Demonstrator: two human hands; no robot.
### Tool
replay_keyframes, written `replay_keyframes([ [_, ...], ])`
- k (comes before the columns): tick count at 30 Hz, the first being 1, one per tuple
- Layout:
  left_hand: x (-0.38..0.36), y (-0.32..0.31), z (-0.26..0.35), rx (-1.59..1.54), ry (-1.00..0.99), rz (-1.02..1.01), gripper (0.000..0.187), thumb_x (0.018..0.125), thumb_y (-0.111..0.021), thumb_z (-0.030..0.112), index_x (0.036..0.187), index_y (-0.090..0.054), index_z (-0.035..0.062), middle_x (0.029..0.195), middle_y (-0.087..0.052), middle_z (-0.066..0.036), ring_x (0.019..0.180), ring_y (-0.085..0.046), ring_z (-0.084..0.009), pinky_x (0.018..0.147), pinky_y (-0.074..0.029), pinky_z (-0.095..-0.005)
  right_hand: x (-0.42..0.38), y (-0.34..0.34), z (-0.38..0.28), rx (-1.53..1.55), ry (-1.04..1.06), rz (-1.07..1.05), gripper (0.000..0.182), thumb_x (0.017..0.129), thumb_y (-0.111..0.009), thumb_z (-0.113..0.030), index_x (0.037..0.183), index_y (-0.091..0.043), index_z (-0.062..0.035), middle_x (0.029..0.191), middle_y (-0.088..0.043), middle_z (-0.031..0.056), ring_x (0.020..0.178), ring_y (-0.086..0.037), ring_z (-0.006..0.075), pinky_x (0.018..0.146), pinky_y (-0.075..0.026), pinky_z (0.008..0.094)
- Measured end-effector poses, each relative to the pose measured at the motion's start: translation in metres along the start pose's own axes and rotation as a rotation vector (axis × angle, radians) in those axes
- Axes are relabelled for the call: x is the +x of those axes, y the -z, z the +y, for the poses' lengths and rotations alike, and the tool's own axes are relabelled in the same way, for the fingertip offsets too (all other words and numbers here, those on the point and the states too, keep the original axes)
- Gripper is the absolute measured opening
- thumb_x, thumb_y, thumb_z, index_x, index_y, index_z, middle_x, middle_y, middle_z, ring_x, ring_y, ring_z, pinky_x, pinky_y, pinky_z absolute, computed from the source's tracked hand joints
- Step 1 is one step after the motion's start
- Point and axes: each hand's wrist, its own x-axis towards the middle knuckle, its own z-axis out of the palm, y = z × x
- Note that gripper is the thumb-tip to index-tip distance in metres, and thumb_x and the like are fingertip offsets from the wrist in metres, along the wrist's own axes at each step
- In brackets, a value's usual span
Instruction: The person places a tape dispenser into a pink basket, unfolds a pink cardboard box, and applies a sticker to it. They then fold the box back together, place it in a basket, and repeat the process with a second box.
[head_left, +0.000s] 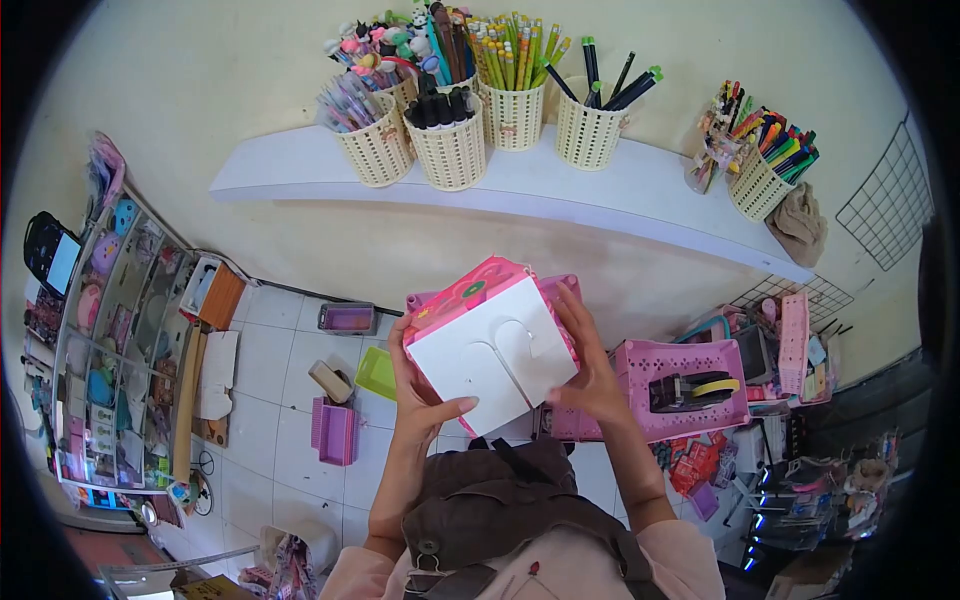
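Observation:
A pink box point(493, 350) with a plain white face is held up in front of my body, tilted, its pink patterned side at the top. A thin pale cord or handle curves over the white face. My left hand point(418, 385) grips the box's left edge, thumb on the white face. On the right edge, my right hand point(590, 370) has its fingers around the far side and its thumb at the lower corner. Part of a pink basket shows behind the box.
A white wall shelf point(290, 165) holds woven baskets of pens and pencils. A tape dispenser point(690, 392) sits on a pink crate point(640, 365) at right. Small baskets, including a green one point(376, 373), stand on the tiled floor. A glass display case point(110, 350) is at left.

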Motion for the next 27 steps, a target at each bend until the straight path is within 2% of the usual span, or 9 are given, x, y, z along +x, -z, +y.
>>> replay_keyframes([
  [4, 0.0, -0.001, 0.002, 0.158, -0.012, -0.062, 0.109, 0.039, -0.074, -0.003, 0.126, -0.01, 0.0141, 0.118, -0.032, -0.01, 0.11, -0.036, -0.0232, 0.09, -0.034, -0.0364, 0.004, -0.011, -0.003, -0.061, -0.119, 0.133, 0.079, 0.062, -0.069, -0.014, 0.127, -0.024, -0.0079, 0.127, -0.03, 0.0134, 0.116, -0.032, 0.0246, 0.092, -0.03, 0.0354],
  [9, -0.003, -0.006, 0.003, 0.167, -0.001, -0.035, 0.115, 0.04, -0.078, 0.004, 0.128, -0.005, 0.014, 0.12, -0.031, -0.012, 0.111, -0.036, -0.0233, 0.09, -0.034, -0.036, 0.005, -0.019, 0.004, -0.083, -0.106, 0.174, 0.072, 0.063, -0.068, -0.011, 0.125, -0.031, -0.0072, 0.125, -0.033, 0.0129, 0.113, -0.035, 0.0217, 0.091, -0.032, 0.0323],
  [10, -0.004, -0.006, 0.002, 0.275, -0.057, -0.01, 0.116, 0.042, -0.079, 0.006, 0.128, -0.002, 0.0131, 0.12, -0.029, -0.012, 0.111, -0.035, -0.0235, 0.09, -0.034, -0.036, 0.005, -0.021, 0.003, -0.038, -0.124, 0.194, 0.071, 0.063, -0.068, -0.009, 0.124, -0.032, -0.0069, 0.124, -0.034, 0.0124, 0.113, -0.036, 0.0205, 0.091, -0.032, 0.0317],
  [12, -0.006, -0.007, -0.003, 0.382, -0.112, 0.016, 0.117, 0.043, -0.079, 0.008, 0.129, 0.0, 0.0121, 0.121, -0.028, -0.013, 0.111, -0.035, -0.0236, 0.09, -0.034, -0.0359, 0.004, -0.024, 0.004, -0.037, -0.118, 0.201, 0.07, 0.063, -0.068, -0.009, 0.123, -0.033, -0.0062, 0.124, -0.035, 0.0119, 0.113, -0.036, 0.0197, 0.09, -0.032, 0.0311],
  [14, -0.008, -0.005, -0.012, 0.518, -0.254, 0.15, 0.115, 0.046, -0.079, 0.011, 0.129, 0.001, 0.0091, 0.122, -0.026, -0.014, 0.111, -0.034, -0.0237, 0.09, -0.034, -0.0358, 0.003, -0.026, 0.008, -0.036, -0.112, 0.21, 0.069, 0.064, -0.068, -0.008, 0.123, -0.033, -0.0055, 0.123, -0.036, 0.0114, 0.112, -0.035, 0.0189, 0.09, -0.032, 0.0305],
  [17, -0.009, -0.004, -0.014, 0.647, -0.253, 0.165, 0.112, 0.048, -0.079, 0.011, 0.129, -0.002, 0.007, 0.122, -0.026, -0.014, 0.111, -0.033, -0.0234, 0.089, -0.034, -0.0352, 0.001, -0.03, 0.023, -0.062, -0.043, 0.182, 0.066, 0.065, -0.066, -0.008, 0.122, -0.034, -0.0034, 0.122, -0.037, 0.0122, 0.112, -0.036, 0.02, 0.091, -0.031, 0.0313],
  [23, -0.009, 0.0, -0.018, 0.56, -0.245, 0.231, 0.109, 0.048, -0.079, 0.014, 0.128, -0.006, 0.006, 0.121, -0.026, -0.014, 0.11, -0.034, -0.0229, 0.089, -0.033, -0.0345, -0.004, -0.037, 0.037, -0.15, -0.031, 0.187, 0.065, 0.065, -0.065, -0.008, 0.122, -0.033, -0.0016, 0.122, -0.036, 0.0142, 0.114, -0.034, 0.0229, 0.093, -0.027, 0.0333],
  [27, -0.01, -0.001, -0.012, 0.569, -0.258, 0.197, 0.11, 0.048, -0.08, 0.015, 0.128, -0.005, 0.0071, 0.121, -0.026, -0.013, 0.11, -0.034, -0.0228, 0.089, -0.034, -0.0349, -0.006, -0.037, 0.042, -0.121, -0.032, 0.147, 0.074, 0.062, -0.068, -0.015, 0.124, -0.03, -0.0023, 0.126, -0.032, 0.015, 0.117, -0.031, 0.0257, 0.095, -0.023, 0.0357],
])
